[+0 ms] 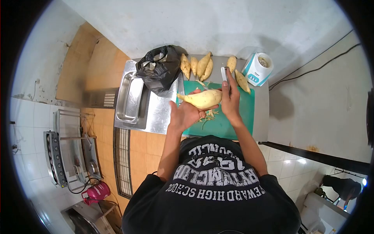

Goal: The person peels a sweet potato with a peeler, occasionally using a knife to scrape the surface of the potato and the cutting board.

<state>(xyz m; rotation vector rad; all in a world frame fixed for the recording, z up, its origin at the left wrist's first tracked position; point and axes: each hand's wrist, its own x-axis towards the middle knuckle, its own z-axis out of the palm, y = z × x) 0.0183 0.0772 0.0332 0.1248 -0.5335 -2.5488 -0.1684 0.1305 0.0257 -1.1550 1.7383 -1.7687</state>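
Note:
A pale, peeled sweet potato [204, 99] lies across the palm of my left hand [186, 114], whose fingers pass beneath it and whose thumb stands apart. My right hand [230, 97] is closed around a peeler [224, 74] with a light handle, upright at the sweet potato's right end. Both hands are above a green cutting board [243, 113]. Thin peelings [208, 116] are scattered on the board. Behind it, several unpeeled sweet potatoes [202, 65] rest near the wall, and another [242, 81] lies at the board's upper right corner.
A black plastic bag [159, 70] stands left of the sweet potatoes, beside a metal sink [130, 97]. A white and blue appliance base [257, 69] is at the counter's back right. On the floor at lower left is a pink gas cylinder [97, 192].

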